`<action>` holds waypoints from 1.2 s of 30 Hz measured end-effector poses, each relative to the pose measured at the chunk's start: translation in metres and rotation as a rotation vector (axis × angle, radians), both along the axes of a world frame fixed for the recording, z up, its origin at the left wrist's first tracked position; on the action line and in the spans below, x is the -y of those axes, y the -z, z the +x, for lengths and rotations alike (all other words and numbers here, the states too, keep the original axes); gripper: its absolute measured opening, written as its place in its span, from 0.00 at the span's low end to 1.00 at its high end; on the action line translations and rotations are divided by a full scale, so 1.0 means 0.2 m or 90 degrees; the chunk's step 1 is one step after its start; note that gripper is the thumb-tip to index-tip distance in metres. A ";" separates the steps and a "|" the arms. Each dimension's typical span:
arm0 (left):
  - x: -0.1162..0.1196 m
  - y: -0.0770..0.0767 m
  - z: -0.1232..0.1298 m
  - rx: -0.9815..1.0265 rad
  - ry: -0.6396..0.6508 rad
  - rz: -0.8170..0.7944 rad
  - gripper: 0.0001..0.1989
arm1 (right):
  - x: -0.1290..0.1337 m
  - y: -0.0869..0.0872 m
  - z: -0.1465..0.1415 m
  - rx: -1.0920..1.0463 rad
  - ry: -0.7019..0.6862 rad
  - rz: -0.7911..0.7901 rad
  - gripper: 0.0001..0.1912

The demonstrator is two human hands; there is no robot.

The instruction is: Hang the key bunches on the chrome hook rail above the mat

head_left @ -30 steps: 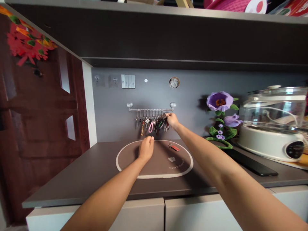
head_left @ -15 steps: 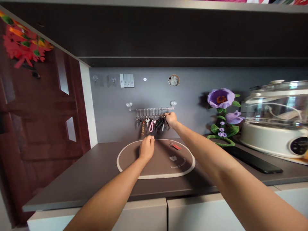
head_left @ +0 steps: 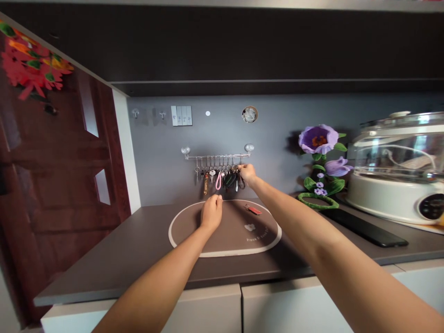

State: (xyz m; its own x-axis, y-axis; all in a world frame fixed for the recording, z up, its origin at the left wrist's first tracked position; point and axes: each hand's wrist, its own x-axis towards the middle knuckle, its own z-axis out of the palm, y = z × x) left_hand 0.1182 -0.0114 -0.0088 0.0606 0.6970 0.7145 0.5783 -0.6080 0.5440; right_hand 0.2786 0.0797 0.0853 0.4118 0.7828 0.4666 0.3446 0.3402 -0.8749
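A clear hook rail (head_left: 218, 157) on the grey back wall carries a row of keys and keychains. Among them hang a silver key (head_left: 212, 174), a brown strap (head_left: 206, 183), a pink loop (head_left: 218, 181) and a black fob (head_left: 229, 179). At the rail's right end, the fingers of my right hand (head_left: 247, 174) pinch a key ring, a dark loop (head_left: 242, 183) hanging just below. My left hand (head_left: 211, 212) is closed, over the oval mat (head_left: 194, 252); its palm side is hidden. A red key tag (head_left: 254, 210) with a ring lies on the mat.
On the right stand a purple flower ornament (head_left: 318, 139) and a white appliance with a clear cover (head_left: 385, 194). A black phone (head_left: 367, 226) lies before them on the counter (head_left: 114, 259). A dark shelf (head_left: 222, 46) overhangs everything; a brown door (head_left: 62, 194) is left.
The view has shifted slightly. My right hand stays at the rail's right end, and the keys below it hang a little differently. My left hand has hardly moved.
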 end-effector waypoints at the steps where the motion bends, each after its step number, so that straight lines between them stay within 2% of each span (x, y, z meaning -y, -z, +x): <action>1: 0.00 0.00 0.00 0.000 0.000 0.002 0.16 | 0.00 0.00 0.00 -0.002 -0.003 0.005 0.07; 8: -0.01 0.01 0.00 0.002 0.016 0.001 0.17 | 0.01 0.03 0.02 -0.007 -0.019 0.020 0.06; 12: -0.01 0.01 0.00 0.005 0.036 -0.008 0.16 | 0.04 0.05 0.03 -0.007 -0.076 0.018 0.07; 22: -0.01 0.02 0.00 -0.026 0.104 -0.024 0.15 | 0.23 0.12 0.06 -0.056 -0.183 0.002 0.07; 29: 0.01 0.02 0.01 -0.074 0.145 -0.050 0.12 | 0.37 0.26 0.15 -0.001 -0.186 -0.068 0.06; 36: 0.01 0.02 0.00 -0.104 0.168 -0.092 0.10 | 0.42 0.43 0.24 0.021 -0.195 -0.156 0.04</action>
State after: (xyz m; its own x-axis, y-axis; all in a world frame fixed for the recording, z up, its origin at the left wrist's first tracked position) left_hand 0.1191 -0.0136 -0.0132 0.3580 0.7355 0.5752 0.4973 -0.6716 0.5492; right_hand 0.3266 -0.0049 -0.0005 0.1302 0.9567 0.2602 0.2895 0.2143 -0.9329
